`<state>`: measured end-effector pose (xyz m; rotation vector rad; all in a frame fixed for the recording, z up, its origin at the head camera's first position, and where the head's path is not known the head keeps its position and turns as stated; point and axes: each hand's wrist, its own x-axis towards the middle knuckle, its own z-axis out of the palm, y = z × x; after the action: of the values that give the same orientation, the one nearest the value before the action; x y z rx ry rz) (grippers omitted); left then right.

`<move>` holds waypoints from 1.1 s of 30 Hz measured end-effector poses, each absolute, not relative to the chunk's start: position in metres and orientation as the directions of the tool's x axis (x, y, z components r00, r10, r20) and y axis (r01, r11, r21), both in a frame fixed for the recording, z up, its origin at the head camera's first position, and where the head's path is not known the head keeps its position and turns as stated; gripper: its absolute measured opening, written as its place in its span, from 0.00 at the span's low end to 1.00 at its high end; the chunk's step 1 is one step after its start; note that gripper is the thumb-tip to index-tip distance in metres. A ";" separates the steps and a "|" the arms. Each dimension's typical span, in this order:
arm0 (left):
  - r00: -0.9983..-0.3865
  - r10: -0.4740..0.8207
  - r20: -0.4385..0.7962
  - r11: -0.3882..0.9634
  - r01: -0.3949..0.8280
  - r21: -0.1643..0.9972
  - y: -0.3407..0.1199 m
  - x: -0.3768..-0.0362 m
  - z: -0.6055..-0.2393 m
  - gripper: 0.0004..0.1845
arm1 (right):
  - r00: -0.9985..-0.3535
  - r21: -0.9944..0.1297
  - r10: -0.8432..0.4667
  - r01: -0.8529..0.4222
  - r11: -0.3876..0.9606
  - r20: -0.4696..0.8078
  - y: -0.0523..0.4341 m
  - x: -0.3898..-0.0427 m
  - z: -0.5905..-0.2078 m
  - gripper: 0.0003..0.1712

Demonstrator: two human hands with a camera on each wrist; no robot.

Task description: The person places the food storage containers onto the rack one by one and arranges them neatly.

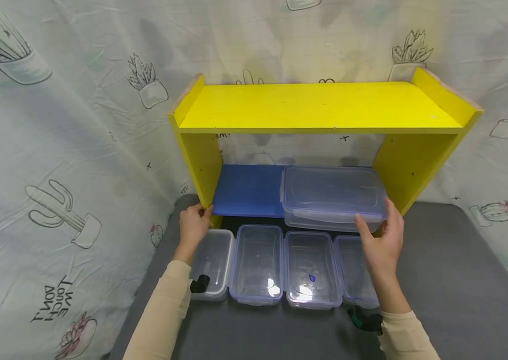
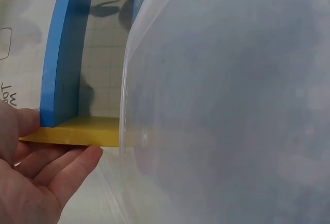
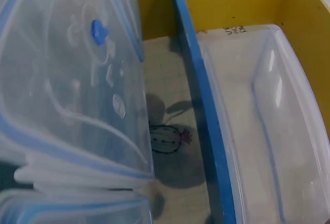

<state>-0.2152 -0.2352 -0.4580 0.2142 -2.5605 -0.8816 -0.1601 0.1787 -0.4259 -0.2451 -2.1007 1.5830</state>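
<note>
1. The left arm reaches forward from the near left. The left hand [image 1: 192, 225] grips the yellow shelf [image 1: 317, 105] by the near edge of its left side panel, beside the blue board [image 1: 246, 190]. The thumb lies on one face of the panel and the fingers, close together, on the other.
2. The right arm reaches forward from the near right, and the right hand [image 1: 384, 245] holds the near right corner of the clear box [image 1: 332, 190]. Thumb and forefinger are spread apart, the thumb at the box's near side and the forefinger at its right end; I cannot tell how the other fingers lie.
3. The clear box lies flat on the right part of the blue board, under the yellow top. Its long axis runs left to right, with a long side facing near and a short end towards the right panel. In the head view, its near side covers the board's front edge.
4. Four clear containers [image 1: 256, 265] stand in a row on the grey table [image 1: 452, 280], nearer than the shelf, their long axes running near to far.
</note>
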 end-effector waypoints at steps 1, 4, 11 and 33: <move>-0.899 -0.278 0.339 0.786 -0.010 0.619 -0.235 -0.215 -0.458 0.16 | -0.853 -0.917 0.412 -0.169 0.362 0.320 0.179 -0.160 -0.427 0.37; -0.896 -0.286 0.341 0.783 -0.014 0.621 -0.234 -0.215 -0.459 0.16 | -0.832 -0.874 0.386 -0.215 0.436 0.398 0.179 -0.161 -0.431 0.29; -0.891 -0.285 0.353 0.784 -0.005 0.621 -0.235 -0.216 -0.460 0.16 | -0.796 -0.823 0.386 -0.231 0.518 0.467 0.177 -0.170 -0.432 0.27; -0.889 -0.276 0.365 0.793 0.004 0.609 -0.235 -0.216 -0.463 0.15 | -0.781 -0.770 0.357 -0.233 0.594 0.512 0.163 -0.190 -0.429 0.27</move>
<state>-0.2161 -0.2353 -0.4627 0.2040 -2.5401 -0.8642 -0.1899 0.1628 -0.4291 -0.0978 -2.1729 1.1753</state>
